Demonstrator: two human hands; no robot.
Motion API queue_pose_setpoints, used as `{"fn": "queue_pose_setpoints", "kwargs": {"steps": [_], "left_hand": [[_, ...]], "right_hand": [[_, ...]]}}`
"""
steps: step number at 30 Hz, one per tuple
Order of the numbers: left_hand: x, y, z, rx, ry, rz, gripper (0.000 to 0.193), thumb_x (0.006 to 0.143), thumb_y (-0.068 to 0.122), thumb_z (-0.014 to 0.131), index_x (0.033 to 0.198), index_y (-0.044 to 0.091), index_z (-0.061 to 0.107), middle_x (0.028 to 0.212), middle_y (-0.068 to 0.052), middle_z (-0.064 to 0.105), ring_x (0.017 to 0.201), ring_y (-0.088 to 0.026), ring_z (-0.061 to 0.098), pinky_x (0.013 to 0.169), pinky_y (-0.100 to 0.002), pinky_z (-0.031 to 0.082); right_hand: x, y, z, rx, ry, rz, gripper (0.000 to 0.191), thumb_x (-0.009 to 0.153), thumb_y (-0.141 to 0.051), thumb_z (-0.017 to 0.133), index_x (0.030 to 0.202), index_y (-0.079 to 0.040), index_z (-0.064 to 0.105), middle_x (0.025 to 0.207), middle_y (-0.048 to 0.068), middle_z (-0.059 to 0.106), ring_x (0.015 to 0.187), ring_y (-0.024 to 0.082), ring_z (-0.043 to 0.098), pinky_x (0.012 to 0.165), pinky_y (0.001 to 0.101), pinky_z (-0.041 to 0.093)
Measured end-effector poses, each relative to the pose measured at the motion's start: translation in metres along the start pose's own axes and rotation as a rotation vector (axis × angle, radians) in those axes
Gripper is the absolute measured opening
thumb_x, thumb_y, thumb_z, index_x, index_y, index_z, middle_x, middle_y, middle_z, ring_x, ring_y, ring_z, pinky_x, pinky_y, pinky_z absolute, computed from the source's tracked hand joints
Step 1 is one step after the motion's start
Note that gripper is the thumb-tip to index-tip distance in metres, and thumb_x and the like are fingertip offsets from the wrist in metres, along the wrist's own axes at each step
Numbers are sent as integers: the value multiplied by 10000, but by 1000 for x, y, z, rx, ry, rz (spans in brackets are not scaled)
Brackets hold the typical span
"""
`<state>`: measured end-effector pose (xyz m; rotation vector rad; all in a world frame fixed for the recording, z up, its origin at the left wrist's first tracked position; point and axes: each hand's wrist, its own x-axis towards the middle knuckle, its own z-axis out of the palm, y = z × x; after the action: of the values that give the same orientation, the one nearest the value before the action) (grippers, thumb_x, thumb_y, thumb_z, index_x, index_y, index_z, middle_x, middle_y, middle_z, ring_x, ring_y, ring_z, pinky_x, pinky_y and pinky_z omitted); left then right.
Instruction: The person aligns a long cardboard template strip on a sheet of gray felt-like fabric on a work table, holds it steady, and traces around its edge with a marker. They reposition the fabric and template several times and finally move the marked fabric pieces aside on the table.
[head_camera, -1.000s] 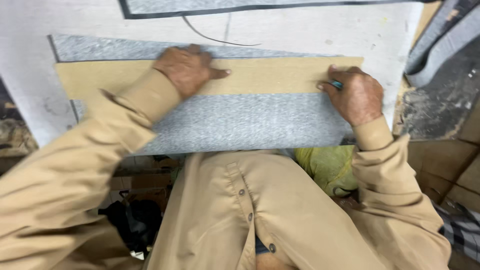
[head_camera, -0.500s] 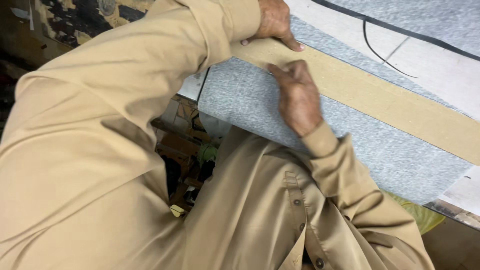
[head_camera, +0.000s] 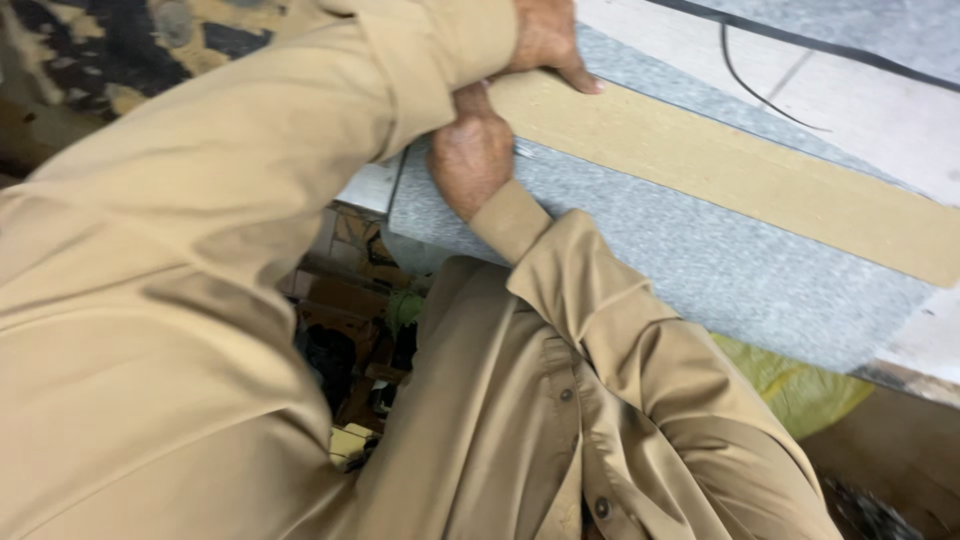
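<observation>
Far L of frame: tan sleeve (head_camera: 200, 260) fills most of view, running up toward top centre. Dark patterned surface (head_camera: 120, 50) behind it at top L, details blurred. Below sleeve, lower centre: dim clutter (head_camera: 345, 350) under table edge, can't ID items. Centre top: left hand (head_camera: 545, 40) at end of sleeve, fingers flat and together, pressing down on near end of tan strip (head_camera: 740, 170); fingertip resting right on strip edge. Just below and touching: right hand (head_camera: 470, 155), curled into loose fist, knuckles up, sitting at corner of grey speckled sheet (head_camera: 700, 260) where strip starts. Small thin bright bit sticks out on R side of that hand, at strip's lower edge; looks like a tool tip, can't tell what, grip itself hidden, so pinch vs. plain fist unclear. Right forearm in same tan shirt (head_camera: 600, 330) comes down-R across sheet edge to torso. Strip lies flat on grey sheet, runs diagonally from hands down toward R frame edge, grey showing both sides of it. Sheet lies on white table (head_camera: 900, 120), near edge overhanging. Thin dark cord (head_camera: 760, 90) curves on table above strip, apart from it. Top R: second grey piece w/ dark border (head_camera: 850, 30). Bottom R under sheet: yellow-green bag-like material (head_camera: 800, 385).
</observation>
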<state>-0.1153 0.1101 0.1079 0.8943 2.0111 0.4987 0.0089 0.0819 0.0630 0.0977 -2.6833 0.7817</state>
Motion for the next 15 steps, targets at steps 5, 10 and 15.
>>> {"fn": "queue_pose_setpoints", "kwargs": {"steps": [5, 10, 15], "left_hand": [[11, -17, 16, 901, -240, 211, 633, 1002, 176, 576, 1593, 383, 477, 892, -167, 783, 776, -245, 791, 991, -453, 548], [-1, -21, 13, 733, -140, 178, 440, 1064, 435, 410, 1395, 262, 642, 984, -133, 707, 917, -326, 723, 947, -491, 540], [9, 52, 30, 990, -288, 194, 369, 1101, 317, 421, 1193, 157, 741, 967, -119, 717, 906, -233, 735, 845, -414, 615]], "right_hand": [[-22, 41, -79, -83, -172, 69, 348, 893, 145, 653, 1163, -43, 770, 1112, 172, 702, 1037, 283, 697, 758, 369, 611], [-107, 151, -204, -150, -135, 7, 366, 779, 120, 673, 1080, -49, 796, 1069, 120, 719, 996, 274, 693, 759, 364, 614], [-165, 204, -220, -182, -157, 100, 401, 720, 116, 686, 1061, -53, 809, 986, 112, 703, 943, 283, 673, 731, 406, 594]]}}
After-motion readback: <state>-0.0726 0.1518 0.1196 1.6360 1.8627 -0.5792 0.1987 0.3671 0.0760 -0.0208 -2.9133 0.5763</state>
